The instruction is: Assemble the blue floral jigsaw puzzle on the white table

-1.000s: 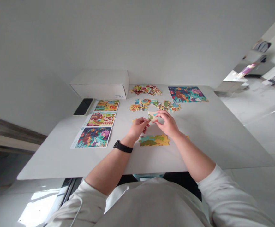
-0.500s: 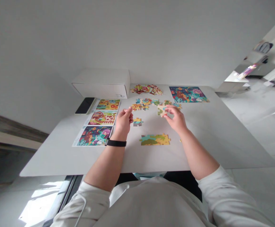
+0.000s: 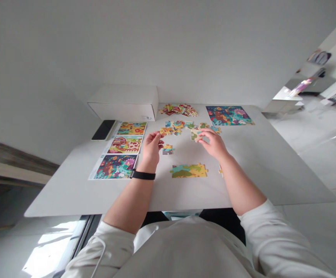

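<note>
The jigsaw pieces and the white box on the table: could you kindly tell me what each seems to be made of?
The jigsaw pieces look like matte printed card, being thin and flat with die-cut edges, though the core cannot be seen. The white box looks like smooth cardboard, judging by its crisp folded edges.

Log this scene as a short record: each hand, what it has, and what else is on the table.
Left hand: fingers curled near loose pieces, any hold unclear
Right hand: holding a puzzle piece
Left wrist: black watch
Between hands: joined pieces
Nearer the person: puzzle section
Table: picture sheets, white box, phone
</note>
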The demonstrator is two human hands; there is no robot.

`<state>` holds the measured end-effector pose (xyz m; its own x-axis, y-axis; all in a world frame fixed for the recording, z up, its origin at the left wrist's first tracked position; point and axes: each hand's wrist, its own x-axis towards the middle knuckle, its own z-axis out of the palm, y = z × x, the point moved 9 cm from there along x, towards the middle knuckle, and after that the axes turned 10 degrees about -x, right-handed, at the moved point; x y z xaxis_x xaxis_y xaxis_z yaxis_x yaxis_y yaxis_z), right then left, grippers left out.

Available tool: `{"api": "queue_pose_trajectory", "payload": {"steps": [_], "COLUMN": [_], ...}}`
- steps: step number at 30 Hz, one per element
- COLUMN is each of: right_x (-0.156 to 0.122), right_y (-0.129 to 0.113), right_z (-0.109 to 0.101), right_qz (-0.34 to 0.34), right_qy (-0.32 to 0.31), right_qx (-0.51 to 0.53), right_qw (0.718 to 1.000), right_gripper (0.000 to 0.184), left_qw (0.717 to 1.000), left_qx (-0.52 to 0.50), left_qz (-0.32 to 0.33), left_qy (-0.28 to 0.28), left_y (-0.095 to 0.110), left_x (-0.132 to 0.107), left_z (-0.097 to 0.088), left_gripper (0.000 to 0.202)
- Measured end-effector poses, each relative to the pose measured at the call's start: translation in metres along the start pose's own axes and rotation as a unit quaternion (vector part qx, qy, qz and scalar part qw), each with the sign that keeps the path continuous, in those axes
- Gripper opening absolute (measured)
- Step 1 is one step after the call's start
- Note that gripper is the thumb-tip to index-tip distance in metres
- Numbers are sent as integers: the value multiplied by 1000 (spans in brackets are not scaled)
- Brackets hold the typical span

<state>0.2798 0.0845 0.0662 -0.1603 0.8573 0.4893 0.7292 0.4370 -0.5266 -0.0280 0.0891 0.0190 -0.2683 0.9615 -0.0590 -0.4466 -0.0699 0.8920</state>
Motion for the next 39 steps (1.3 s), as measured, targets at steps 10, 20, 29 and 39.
{"api": "queue_pose_trajectory", "payload": {"steps": [10, 20, 29, 39], "right_x": [20, 13, 10, 2], "right_y": [1, 10, 7, 7], "right_z": [69, 83, 84, 76], "right_qz": [13, 14, 13, 11], "right_qy": [-111, -108, -106, -79], "right_qx": [-55, -95, -106, -129], "right_qw": [992, 990, 989, 988], "right_gripper": [20, 17, 24, 29], "left_qw": [849, 711, 712, 703], "left_qx": [490, 668, 665, 679], "left_qz": [149, 134, 129, 118], "left_qy": [-132, -176, -185, -175], "left_y": [-8, -28, -27, -24], "left_x": [-17, -35, -38, -38], "left_z": [27, 36, 39, 37], "left_gripper": [29, 38, 39, 42]}}
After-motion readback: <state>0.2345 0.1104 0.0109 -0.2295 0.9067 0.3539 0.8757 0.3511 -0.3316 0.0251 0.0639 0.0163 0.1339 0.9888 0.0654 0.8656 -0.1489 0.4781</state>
